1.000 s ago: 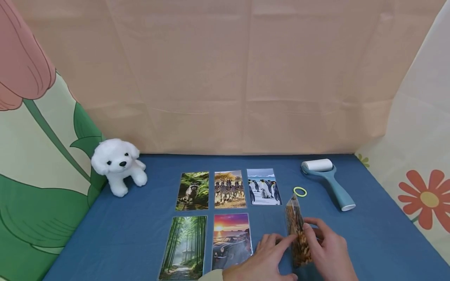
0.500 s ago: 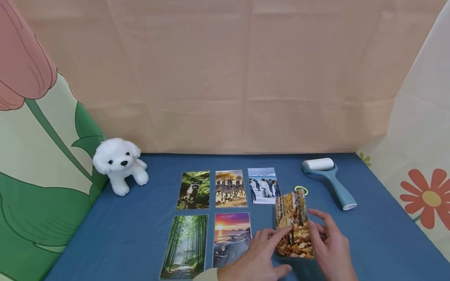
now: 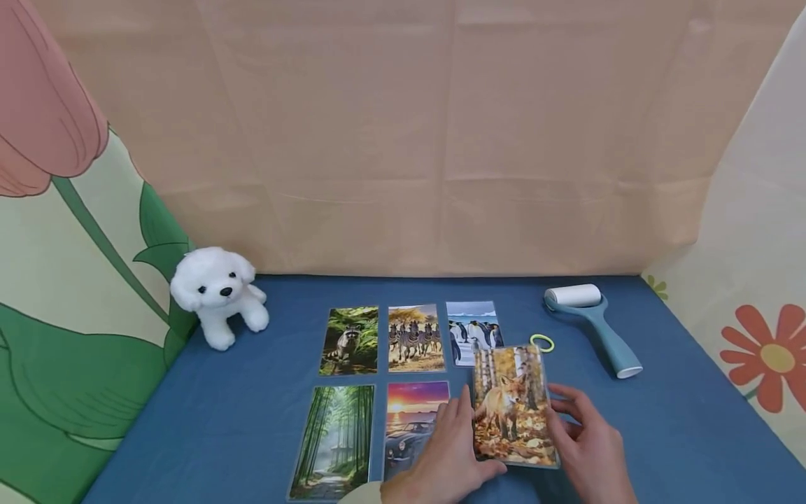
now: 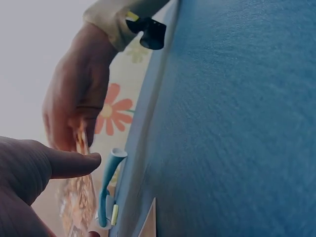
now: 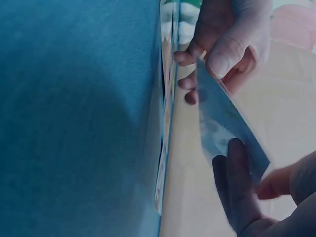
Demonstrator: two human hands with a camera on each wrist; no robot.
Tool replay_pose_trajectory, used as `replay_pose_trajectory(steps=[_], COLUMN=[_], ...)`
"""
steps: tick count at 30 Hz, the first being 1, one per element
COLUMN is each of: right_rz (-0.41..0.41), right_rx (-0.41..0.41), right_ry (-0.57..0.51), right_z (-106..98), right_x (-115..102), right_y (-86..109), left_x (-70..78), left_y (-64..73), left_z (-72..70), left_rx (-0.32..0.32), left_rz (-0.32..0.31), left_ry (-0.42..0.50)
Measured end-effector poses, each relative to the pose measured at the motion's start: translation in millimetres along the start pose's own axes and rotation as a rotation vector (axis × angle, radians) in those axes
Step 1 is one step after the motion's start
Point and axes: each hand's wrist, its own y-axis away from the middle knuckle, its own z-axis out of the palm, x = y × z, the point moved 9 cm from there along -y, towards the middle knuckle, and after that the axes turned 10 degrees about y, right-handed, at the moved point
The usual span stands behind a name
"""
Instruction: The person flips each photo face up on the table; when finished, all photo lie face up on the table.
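A laminated photo card with a fox [image 3: 506, 406] stands raised over the table between both hands, its picture facing the head camera. At its right edge, my right hand [image 3: 592, 441] pinches it, thumb in front and fingers behind. My left hand [image 3: 443, 448] holds the left edge, with the thumb by the lower corner. The right wrist view shows the card's plain bluish back [image 5: 219, 118], its far corner between the left thumb and fingers. In the left wrist view the fox card [image 4: 79, 197] appears nearly edge-on.
Raccoon [image 3: 349, 341], zebra [image 3: 415, 339] and penguin [image 3: 472, 329] cards form a back row. Bamboo [image 3: 334, 441] and car [image 3: 412, 413] cards lie in front. Further right are a yellow-green ring [image 3: 541, 343] and a lint roller [image 3: 601, 336]. A white plush dog [image 3: 217, 297] stands left.
The fox card has turned from nearly edge-on to facing the head camera and shifted left. My left hand has moved from the card's front to its left edge; the right keeps its grip.
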Motion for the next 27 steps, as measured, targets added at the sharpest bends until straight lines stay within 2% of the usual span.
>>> replay_pose_trajectory(steps=[1, 4, 7, 11, 15, 19, 23, 25, 27], right_rz=[-0.004, -0.015, -0.035, -0.091, -0.193, -0.283, -0.265, -0.228, -0.218], right_rx=[-0.008, -0.073, -0.135, -0.153, -0.139, -0.17, -0.229, -0.266, -0.298], right_ry=[0.004, -0.019, -0.038, 0.019, 0.108, 0.155, 0.211, 0.244, 0.24], right_z=[1.0, -6.7, -4.0, 7.3, 21.3, 30.4, 34.9, 35.9, 32.6], right_x=[-1.7, -24.2, -29.3, -16.5, 2.4, 12.5, 14.2, 13.0, 5.5], right_y=[0.8, 11.6, 13.4, 6.5, -2.5, -6.2, -8.0, -7.3, -3.8], left_x=[0.0, 1.8, 3.3, 4.1, 5.2, 5.5, 6.7, 6.6, 6.0], left_y=[0.2, 2.1, 3.9, 6.3, 7.8, 8.5, 9.1, 9.5, 9.1], left_z=[-1.9, -6.6, -9.3, -11.4, -12.6, -13.2, -14.1, -13.8, -13.2], left_rx=[0.012, 0.05, 0.078, 0.104, 0.121, 0.134, 0.158, 0.16, 0.151], left_rz=[-0.002, 0.006, 0.016, 0.024, 0.037, 0.039, 0.053, 0.054, 0.047], left_ry=[-0.006, -0.032, -0.049, -0.077, -0.154, -0.237, -0.296, -0.315, -0.328])
